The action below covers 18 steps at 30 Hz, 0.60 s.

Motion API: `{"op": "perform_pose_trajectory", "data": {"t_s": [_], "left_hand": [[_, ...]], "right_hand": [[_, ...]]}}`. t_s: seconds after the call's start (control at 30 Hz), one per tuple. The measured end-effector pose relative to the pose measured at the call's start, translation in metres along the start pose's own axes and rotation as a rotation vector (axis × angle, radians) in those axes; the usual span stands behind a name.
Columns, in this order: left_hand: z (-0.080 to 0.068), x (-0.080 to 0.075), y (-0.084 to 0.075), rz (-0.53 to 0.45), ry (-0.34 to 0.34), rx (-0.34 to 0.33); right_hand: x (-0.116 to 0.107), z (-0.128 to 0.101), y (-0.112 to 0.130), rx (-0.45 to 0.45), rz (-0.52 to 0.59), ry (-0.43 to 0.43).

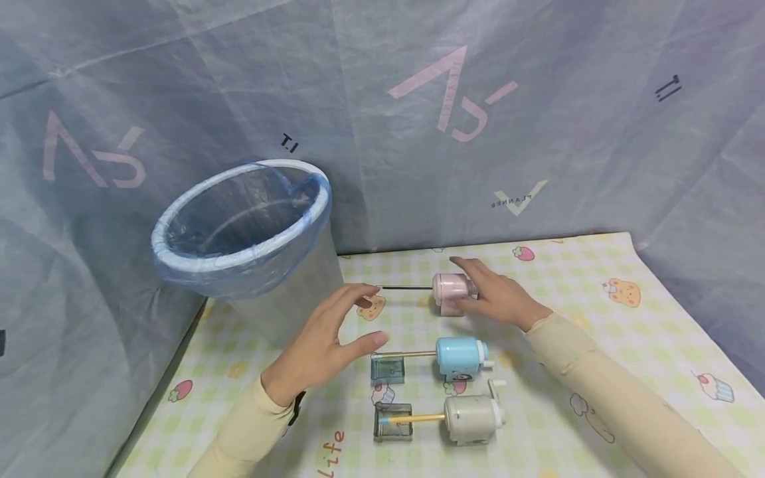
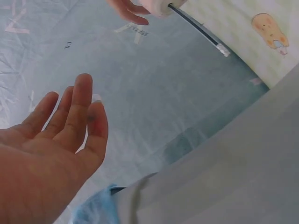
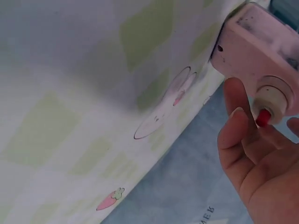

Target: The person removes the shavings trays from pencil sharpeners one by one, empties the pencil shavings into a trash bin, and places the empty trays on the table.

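A pink crank-type pencil sharpener point(image 1: 449, 292) stands farthest back on the cloth, with a dark pencil point(image 1: 408, 287) sticking out to the left. My right hand point(image 1: 499, 292) is spread at its right end, thumb in front and fingers behind. In the right wrist view, these fingers are close to the pale knob point(image 3: 271, 103), which has a red centre. My left hand point(image 1: 325, 342) holds nothing; its fingers are loosely bent, fingertips near the pencil's outer end in the head view. The left wrist view shows a whitish end on that pencil point(image 2: 198, 30).
Nearer stand a blue sharpener point(image 1: 459, 355) and a grey sharpener point(image 1: 471, 419), each with a pencil over a small clear drawer, one drawer point(image 1: 388, 370) bluish, the other point(image 1: 393, 431) grey. A tall bin point(image 1: 287, 299) with a blue liner is at left. Grey-blue fabric hangs behind.
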<state>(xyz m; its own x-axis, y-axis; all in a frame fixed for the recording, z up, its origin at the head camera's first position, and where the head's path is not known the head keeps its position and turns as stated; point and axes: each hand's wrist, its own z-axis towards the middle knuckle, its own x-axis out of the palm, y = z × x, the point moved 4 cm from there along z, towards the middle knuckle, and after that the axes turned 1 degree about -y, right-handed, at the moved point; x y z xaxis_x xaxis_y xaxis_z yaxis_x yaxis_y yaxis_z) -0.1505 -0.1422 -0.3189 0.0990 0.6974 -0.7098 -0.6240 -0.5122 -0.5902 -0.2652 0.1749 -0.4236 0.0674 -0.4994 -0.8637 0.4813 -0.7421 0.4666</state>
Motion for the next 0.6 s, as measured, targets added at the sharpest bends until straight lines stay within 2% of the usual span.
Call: {"op": "perform_pose_trajectory", "data": {"t_s": [0.27, 0.6], "left_hand": [[0.006, 0.005, 0.017, 0.001, 0.026, -0.047], [0.01, 0.013, 0.034, -0.006, 0.049, -0.129]], "right_hand": [[0.014, 0.005, -0.005, 0.006, 0.031, 0.042], [0.014, 0.008, -0.006, -0.023, 0.019, 0.039]]}}
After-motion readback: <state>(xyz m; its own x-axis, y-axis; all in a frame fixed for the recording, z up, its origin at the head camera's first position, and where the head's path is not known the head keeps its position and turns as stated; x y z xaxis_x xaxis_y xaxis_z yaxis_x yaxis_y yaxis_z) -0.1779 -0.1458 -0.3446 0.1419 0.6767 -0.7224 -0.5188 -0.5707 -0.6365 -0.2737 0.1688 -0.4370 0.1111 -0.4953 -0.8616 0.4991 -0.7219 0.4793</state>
